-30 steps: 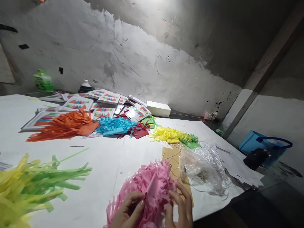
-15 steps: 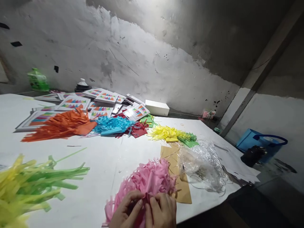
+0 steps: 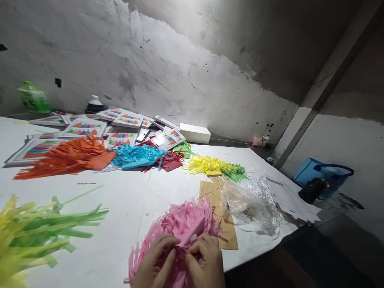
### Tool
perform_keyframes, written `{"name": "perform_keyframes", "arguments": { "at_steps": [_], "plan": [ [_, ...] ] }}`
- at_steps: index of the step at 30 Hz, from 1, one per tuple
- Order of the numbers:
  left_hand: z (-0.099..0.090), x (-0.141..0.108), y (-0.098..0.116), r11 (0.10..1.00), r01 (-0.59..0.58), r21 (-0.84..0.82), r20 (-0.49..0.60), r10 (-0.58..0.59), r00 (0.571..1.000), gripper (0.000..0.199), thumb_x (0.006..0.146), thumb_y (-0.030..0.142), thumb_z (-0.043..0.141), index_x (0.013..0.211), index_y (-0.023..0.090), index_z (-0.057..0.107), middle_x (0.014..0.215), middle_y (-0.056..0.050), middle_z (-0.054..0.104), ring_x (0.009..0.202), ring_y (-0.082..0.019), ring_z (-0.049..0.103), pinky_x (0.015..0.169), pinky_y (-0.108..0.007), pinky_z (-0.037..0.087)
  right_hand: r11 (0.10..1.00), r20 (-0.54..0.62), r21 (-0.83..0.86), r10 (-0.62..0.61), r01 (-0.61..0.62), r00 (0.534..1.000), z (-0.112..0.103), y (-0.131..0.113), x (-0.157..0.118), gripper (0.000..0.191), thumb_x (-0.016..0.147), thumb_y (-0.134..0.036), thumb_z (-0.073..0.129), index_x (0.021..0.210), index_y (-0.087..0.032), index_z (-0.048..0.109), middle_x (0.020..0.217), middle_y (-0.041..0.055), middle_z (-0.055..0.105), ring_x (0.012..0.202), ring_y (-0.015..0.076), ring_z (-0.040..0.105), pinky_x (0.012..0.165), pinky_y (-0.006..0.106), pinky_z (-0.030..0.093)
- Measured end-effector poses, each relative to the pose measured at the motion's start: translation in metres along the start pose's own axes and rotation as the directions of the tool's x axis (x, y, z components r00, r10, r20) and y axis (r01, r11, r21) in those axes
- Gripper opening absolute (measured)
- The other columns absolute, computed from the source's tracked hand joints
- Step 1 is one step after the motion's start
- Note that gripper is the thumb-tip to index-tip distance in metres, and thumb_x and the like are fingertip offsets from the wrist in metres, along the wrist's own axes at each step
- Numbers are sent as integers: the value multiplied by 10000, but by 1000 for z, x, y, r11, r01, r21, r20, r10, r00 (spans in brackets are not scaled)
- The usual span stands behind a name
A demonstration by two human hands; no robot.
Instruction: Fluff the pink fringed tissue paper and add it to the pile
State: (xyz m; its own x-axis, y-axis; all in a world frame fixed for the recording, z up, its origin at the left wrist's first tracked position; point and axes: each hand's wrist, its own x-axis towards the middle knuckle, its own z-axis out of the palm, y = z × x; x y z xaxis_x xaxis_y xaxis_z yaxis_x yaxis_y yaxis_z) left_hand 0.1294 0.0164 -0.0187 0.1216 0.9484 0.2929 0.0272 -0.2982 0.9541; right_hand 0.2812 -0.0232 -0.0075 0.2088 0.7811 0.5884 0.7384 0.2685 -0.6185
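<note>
A heap of pink fringed tissue paper [image 3: 180,220] lies at the table's near edge. My left hand [image 3: 156,260] pinches its uncut band from the left, thumb and forefinger together. From the right, my right hand [image 3: 207,258] grips the same band close by, its fingertips almost meeting the left ones. A folded pink strip stands up between the two hands. Part of the pink paper is hidden under my palms. Just beyond, a brown paper sheet [image 3: 231,234] lies partly beneath the pink fringe.
Yellow and green fringe [image 3: 33,236] lies near left. Orange [image 3: 72,154], blue [image 3: 136,156] and yellow [image 3: 207,165] fringed bundles line the back, before printed packs [image 3: 84,129]. Clear plastic and string [image 3: 252,204] sit right. A blue bag [image 3: 318,176] stands beyond the table.
My fingers have shifted on the pink paper, and a folded strip now shows between them. The right hand has turned slightly. The whole view has moved a little.
</note>
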Motion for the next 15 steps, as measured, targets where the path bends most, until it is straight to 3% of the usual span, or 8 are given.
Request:
{"name": "perform_keyframes", "arguments": {
  "at_steps": [2, 4, 7, 9, 12, 15],
  "plan": [
    [-5, 3, -2, 996, -56, 68, 29, 54, 998, 157, 925, 412, 685, 953, 312, 802, 1046, -62, 769, 1006, -271, 734, 898, -287, 583, 998, 43, 56, 16, -19, 999, -4, 1, 3, 271, 805, -54, 800, 704, -217, 609, 744, -33, 588, 773, 175, 601, 695, 263, 445],
    [-8, 5, -4, 987, -102, 123, 39, 98, 994, 159, 948, 374, 649, 970, 317, 796, 1065, -61, 768, 1023, -268, 736, 904, -283, 584, 998, 16, 63, -28, 27, 999, -8, 1, 6, 221, 883, -105, 751, 758, -229, 617, 783, -21, 591, 784, 180, 608, 707, 275, 465],
    [-12, 7, -10, 965, -169, 201, 83, 156, 984, 156, 966, 342, 626, 991, 312, 777, 1082, -58, 764, 1031, -260, 740, 906, -280, 594, 977, -112, -101, -197, 186, 974, -11, -5, 11, 168, 949, -77, 581, 983, -235, 628, 995, 43, 650, 954, 232, 636, 916, 387, 487],
    [-14, 9, -14, 942, -236, 240, 128, 210, 969, 154, 978, 313, 618, 1050, 314, 754, 1113, -50, 759, 1036, -243, 743, 907, -276, 603, 925, -107, -218, -340, 312, 934, -11, -10, 15, 350, 915, -38, 485, 1203, -200, 600, 1118, 94, 670, 1039, 273, 638, 1017, 477, 445],
    [-14, 9, -15, 874, -372, 313, 167, 335, 927, 185, 996, 271, 607, 1143, 324, 706, 1141, -29, 742, 1041, -208, 736, 897, -260, 602, 872, -27, -241, -445, 426, 895, -9, -12, 21, 403, 889, -23, 437, 1231, -166, 595, 1022, 82, 695, 894, 254, 656, 870, 415, 503],
    [-7, 5, -6, 779, -456, 430, 52, 483, 874, 179, 1025, 330, 594, 1179, 301, 679, 1167, -46, 706, 1092, -230, 681, 968, -328, 549, 922, -64, -174, -361, 346, 930, -7, -10, 27, 294, 927, -33, 434, 1078, -205, 620, 913, 37, 679, 785, 206, 656, 711, 315, 503]
  ]
}}
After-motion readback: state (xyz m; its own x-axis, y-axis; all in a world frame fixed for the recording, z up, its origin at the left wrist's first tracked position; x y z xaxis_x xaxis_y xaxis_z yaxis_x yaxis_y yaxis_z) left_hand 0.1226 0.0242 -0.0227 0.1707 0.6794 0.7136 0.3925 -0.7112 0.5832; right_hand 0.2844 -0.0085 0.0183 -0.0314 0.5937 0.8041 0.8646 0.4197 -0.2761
